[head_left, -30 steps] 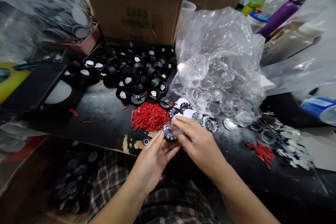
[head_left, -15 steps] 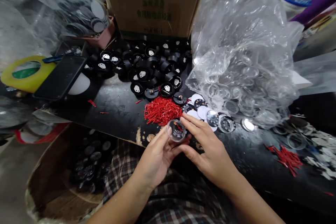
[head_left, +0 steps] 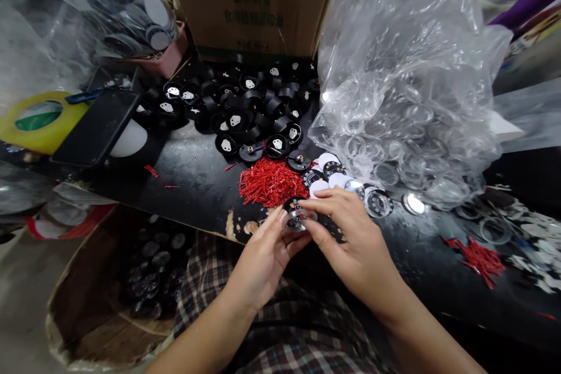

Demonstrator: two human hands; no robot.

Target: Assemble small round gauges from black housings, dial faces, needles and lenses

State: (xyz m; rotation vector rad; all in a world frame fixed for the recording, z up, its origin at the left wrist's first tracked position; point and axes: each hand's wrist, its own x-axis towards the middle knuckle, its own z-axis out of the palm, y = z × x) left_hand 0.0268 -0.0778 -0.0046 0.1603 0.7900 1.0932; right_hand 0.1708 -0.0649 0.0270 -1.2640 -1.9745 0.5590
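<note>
My left hand (head_left: 263, 260) is closed around a small round dial gauge (head_left: 293, 204) with a black face, just over the table's front edge. A clear round plastic cover (head_left: 302, 220) sits tilted in front of the dial, its rim between the thumb and fingers of my right hand (head_left: 350, 236). The gauge's underside is hidden by my left fingers. Right behind my hands lies a heap of thin red pointers (head_left: 274, 181). Loose black and white dial discs (head_left: 319, 189) lie beside it, partly behind my right hand.
Black gauge housings (head_left: 245, 111) are piled at the back before a cardboard box (head_left: 254, 6). A plastic bag (head_left: 407, 70) of clear covers stands on the right, near more red pointers (head_left: 475, 260). At left are yellow tape (head_left: 17, 131), a phone (head_left: 96, 128) and a lower bin (head_left: 74, 304).
The clear cover, which lay face-up over the dial, is now tilted between my hands. My right fingers have closed in on its rim. The view has shifted slightly.
</note>
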